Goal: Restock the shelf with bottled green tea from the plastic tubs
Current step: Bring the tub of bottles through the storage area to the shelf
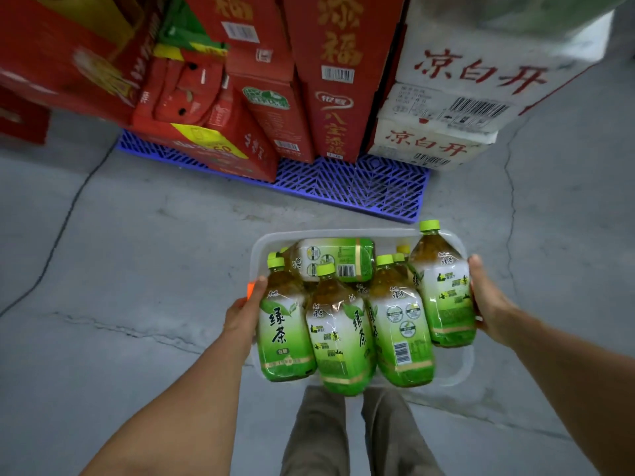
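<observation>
the person carries a clear plastic tub at waist height above a grey concrete floor, over their own trouser legs. the left hand grips the tub's left rim, thumb curled over the edge; the right hand clasps the right rim against a bottle. the tub is heaped with green tea bottles: amber tea, lime-green caps, white-to-green labels, most leaning, one lying crosswise. ahead, red cartons and white cartons stand on a blue pallet.
</observation>
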`<state>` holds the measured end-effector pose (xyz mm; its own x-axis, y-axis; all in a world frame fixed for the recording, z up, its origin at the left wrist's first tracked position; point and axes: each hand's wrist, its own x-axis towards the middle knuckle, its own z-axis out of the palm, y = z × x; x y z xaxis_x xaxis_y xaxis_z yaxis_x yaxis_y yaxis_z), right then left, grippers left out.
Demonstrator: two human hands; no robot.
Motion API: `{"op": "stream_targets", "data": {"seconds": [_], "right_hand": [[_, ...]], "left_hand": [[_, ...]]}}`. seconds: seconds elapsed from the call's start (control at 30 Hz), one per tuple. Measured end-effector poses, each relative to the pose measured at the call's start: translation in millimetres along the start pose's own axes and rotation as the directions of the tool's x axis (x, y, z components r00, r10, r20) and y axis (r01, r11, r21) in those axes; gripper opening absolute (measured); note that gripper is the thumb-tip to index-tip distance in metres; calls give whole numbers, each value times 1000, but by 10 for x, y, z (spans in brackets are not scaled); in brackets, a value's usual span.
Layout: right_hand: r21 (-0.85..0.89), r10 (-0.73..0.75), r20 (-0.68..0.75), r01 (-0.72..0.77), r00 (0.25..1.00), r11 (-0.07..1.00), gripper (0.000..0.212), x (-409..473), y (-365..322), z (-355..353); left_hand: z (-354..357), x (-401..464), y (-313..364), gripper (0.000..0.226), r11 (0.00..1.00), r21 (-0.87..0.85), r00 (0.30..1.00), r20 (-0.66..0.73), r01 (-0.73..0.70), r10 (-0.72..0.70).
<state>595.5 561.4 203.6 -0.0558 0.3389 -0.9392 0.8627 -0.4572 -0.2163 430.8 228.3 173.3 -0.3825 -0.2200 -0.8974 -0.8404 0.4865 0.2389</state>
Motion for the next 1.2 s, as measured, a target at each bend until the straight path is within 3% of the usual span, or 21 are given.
{"op": "stream_targets", "data": {"seconds": [0.13, 0.37, 0.47, 0.53, 0.63, 0.7, 0.77, 0.93, 1.07, 1.2], "right_hand": [[-36, -53, -17, 52, 998, 998, 70, -671, -7, -113], [-86, -84, -21, 82, 996, 993, 99, -1459, 7, -268], [-115, -143, -35, 138, 989, 984, 121, -1687, -35, -340], [-149, -161, -52, 151, 986, 977, 112, -1946, -117, -280], [-248, -229, -39, 213, 973, 945, 93, -2276, -246, -206], [-313, -263, -13, 246, 965, 917, 103, -2355, -280, -188], [-373, -288, 36, 280, 957, 884, 112, -2246, -330, -170], [-603, -327, 173, 363, 929, 711, 114, -1995, -555, 179], [-758, -346, 275, 424, 897, 496, 127, -1549, -767, 732], [-801, -343, 394, 501, 853, 327, 139, -2040, -380, 1504]], "left_hand": [[-305, -590, -79, 66, 999, 1, 999, -38, 32, -32], [-853, -1399, -327, 73, 994, -104, 993, -119, -28, 15], [-1058, -1579, -608, 82, 983, -184, 990, -140, -30, 4], [-1169, -1815, -761, 93, 961, -276, 987, -157, -14, -31], [-1297, -2370, -912, 73, 911, -413, 983, -171, -8, -69], [-1328, -2635, -1068, 61, 876, -483, 977, -195, -17, -89], [-1363, -2831, -1293, 63, 832, -555, 965, -223, -11, -136], [-1380, -3250, -2041, 65, 723, -690, 925, -246, 43, -290], [-1297, -3457, -2893, 82, 545, -834, 891, -181, 85, -416], [-1199, -3759, -3727, 75, 366, -926, 846, -124, 88, -519]]}}
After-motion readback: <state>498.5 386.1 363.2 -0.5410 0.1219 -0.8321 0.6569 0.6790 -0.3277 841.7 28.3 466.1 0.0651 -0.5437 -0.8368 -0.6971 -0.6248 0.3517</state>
